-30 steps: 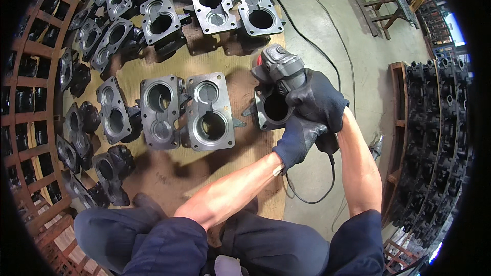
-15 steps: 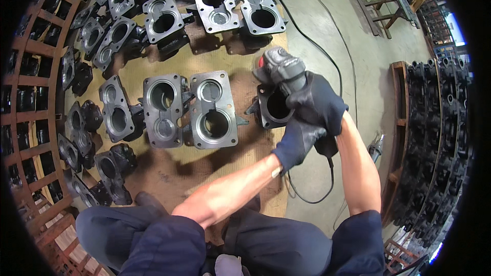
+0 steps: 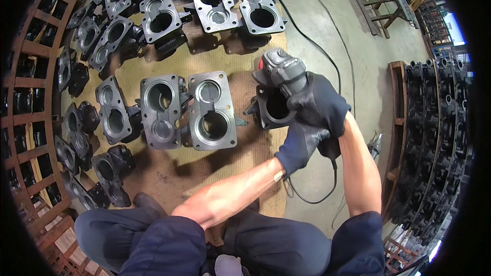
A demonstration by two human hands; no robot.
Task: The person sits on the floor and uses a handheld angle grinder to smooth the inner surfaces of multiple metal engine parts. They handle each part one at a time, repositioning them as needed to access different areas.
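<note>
Now, hands: left hand [image 3: 302,144] and right hand [image 3: 319,105], both gloved, clamped on the angle grinder [image 3: 280,69].
Edges: grinder head over the dark casting [image 3: 273,108] at the mat's [image 3: 169,174] right edge.
Room: bare concrete floor [image 3: 358,61] to the right.

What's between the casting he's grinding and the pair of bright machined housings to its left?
In the head view, only bare brown mat separates the dark casting under the angle grinder from the nearer bright housing; small lugs on both jut into that gap.
</note>
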